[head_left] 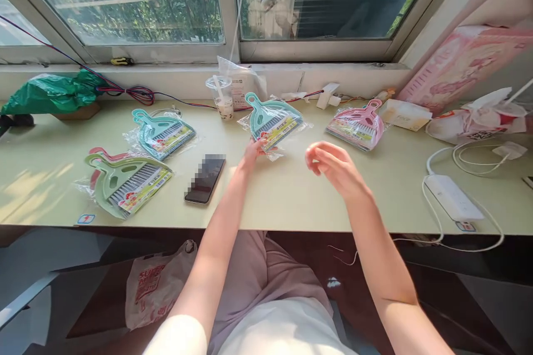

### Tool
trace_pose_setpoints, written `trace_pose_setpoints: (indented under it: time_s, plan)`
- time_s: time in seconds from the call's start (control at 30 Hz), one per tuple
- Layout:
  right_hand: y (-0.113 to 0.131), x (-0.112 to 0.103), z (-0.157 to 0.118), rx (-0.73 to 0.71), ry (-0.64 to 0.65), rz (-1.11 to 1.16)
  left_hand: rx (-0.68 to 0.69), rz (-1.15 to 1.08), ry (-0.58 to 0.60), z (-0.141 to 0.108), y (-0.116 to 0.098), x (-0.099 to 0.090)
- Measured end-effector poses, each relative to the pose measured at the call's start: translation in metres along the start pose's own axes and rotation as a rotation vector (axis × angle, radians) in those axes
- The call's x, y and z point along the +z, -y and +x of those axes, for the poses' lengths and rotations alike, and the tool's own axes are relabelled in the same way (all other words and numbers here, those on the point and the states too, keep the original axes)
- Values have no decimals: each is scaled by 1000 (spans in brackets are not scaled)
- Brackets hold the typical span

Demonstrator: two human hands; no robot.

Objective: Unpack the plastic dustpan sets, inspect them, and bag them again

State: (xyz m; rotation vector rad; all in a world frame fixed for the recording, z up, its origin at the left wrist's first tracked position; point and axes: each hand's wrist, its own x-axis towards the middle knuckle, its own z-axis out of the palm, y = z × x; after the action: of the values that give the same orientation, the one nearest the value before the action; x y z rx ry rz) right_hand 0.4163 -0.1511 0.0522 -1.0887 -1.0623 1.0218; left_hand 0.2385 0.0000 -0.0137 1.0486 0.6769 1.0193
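My left hand (255, 150) grips the lower left edge of a teal dustpan-and-brush set (275, 121) in clear plastic, near the middle back of the desk. My right hand (327, 162) hangs over the desk to the right of it, fingers curled and partly apart, with nothing visible in them. A pink dustpan set (358, 126) lies beyond my right hand. To the left are another teal set (164, 134) and a green set (127, 180), which overlaps a pink one (109, 152). A black phone (205, 178) lies left of my left forearm.
A drink cup (225, 101) and a plastic bag stand by the window sill. A green bag (50, 93) is at far left. On the right are a tissue box (406, 115), a white power strip (453, 198) with looping cables, and a pink box (466, 64).
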Motion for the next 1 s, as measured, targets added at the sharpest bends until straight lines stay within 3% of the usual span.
trace_pose_setpoints:
  time_s: [0.07, 0.2, 0.37, 0.5, 0.57, 0.7, 0.77, 0.87, 1.0]
  plan:
    - [-16, 10, 36, 67, -48, 35, -25, 36, -23, 0, 6, 3]
    - [-67, 23, 86, 173, -299, 47, -47, 44, -62, -7, 9, -3]
    - [-100, 12, 93, 162, -215, 144, 13, 39, -24, -9, 4, -8]
    - [-98, 4, 90, 155, -246, 198, 9, 76, 135, -10, -1, -6]
    - [-94, 3, 90, 159, -191, 186, -36, 62, 141, -11, -1, -6]
    - [-86, 7, 87, 140, -122, 125, -4, 63, -133, -5, -1, -12]
    - [-81, 8, 84, 118, -112, 111, 62, 65, -213, -2, -9, -19]
    - [-77, 4, 82, 96, -84, 105, 204, 30, -268, -8, -39, -39]
    - [-79, -4, 85, 106, -102, 159, 390, 154, -625, -31, -90, -81]
